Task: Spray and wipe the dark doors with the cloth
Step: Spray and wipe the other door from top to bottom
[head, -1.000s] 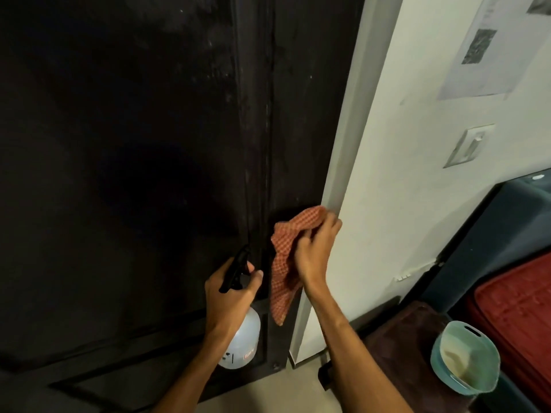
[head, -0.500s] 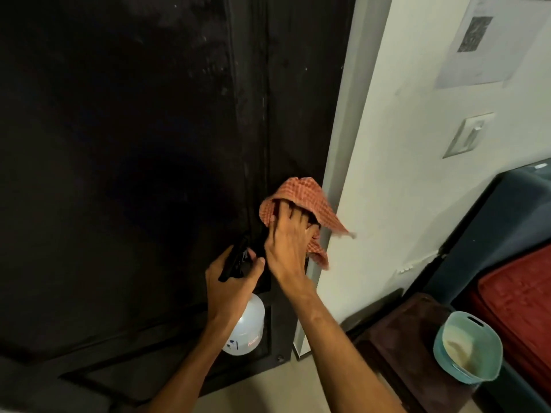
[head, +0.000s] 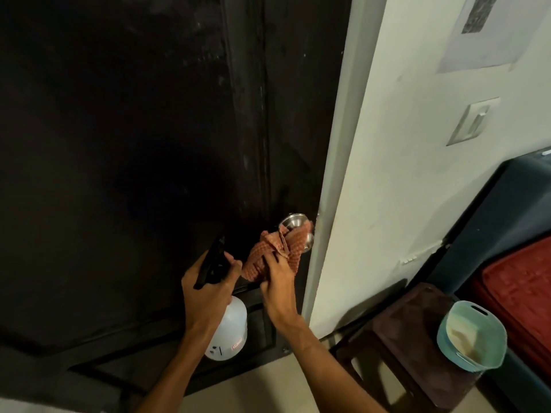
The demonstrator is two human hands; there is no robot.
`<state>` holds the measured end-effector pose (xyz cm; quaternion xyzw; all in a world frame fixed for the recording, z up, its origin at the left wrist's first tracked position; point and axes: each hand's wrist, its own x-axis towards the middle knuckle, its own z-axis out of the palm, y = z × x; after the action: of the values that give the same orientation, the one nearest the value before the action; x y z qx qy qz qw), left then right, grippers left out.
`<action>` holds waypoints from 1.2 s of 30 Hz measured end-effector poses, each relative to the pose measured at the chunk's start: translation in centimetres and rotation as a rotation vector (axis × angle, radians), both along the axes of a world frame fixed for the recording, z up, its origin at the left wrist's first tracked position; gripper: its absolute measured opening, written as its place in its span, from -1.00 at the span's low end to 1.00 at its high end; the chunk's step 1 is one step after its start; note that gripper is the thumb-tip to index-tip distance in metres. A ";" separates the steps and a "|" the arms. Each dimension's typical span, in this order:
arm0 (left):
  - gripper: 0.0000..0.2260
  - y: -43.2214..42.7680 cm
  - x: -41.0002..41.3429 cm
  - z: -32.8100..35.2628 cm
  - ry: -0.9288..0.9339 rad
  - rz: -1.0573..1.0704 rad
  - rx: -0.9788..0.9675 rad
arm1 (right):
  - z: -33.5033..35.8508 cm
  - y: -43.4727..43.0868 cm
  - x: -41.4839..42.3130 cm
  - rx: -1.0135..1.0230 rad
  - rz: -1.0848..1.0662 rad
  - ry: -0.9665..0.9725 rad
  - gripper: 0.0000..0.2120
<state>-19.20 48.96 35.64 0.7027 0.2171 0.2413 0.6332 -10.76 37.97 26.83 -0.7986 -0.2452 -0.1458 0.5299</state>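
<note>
Head view looks down at both hands close to the dark door (head: 119, 144). Right hand (head: 275, 280) grips a bunched red checked cloth (head: 269, 254), which lies against the silver door knob (head: 295, 226) near the door's right edge. Left hand (head: 208, 289) — just beside the right — is curled round the black trigger head of a white spray bottle (head: 229, 332), which hangs below it. Further right, on the white wall (head: 402, 174), sit a light switch (head: 471, 120) and a sheet of paper (head: 480, 31); lower right, a teal tub (head: 471, 335) rests on a dark stool (head: 396, 338).
</note>
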 end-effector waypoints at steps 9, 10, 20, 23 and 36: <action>-0.90 0.9 -0.2 -1.0 -0.007 -0.003 -0.001 | 2.7 -3.9 1.4 1.865 -0.142 1.188 -0.79; -0.89 1.0 -0.3 -1.1 -0.002 0.000 0.006 | 3.4 -4.5 2.2 1.922 -0.100 1.177 -0.79; -0.89 0.7 0.4 -1.7 0.048 -0.006 0.029 | 9.0 -1.4 3.6 -0.026 -0.267 -0.021 -0.63; -0.81 0.4 0.3 -1.9 0.083 -0.012 -0.019 | 7.9 -2.0 3.9 0.032 -0.396 0.113 -0.68; -0.91 -0.2 0.8 -1.2 0.009 -0.033 0.008 | 6.5 -2.7 6.5 0.428 -0.189 0.520 -0.76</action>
<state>-18.39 48.77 34.47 0.7098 0.2074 0.2285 0.6333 -4.22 35.27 33.32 -0.6989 0.0094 -0.0340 0.7143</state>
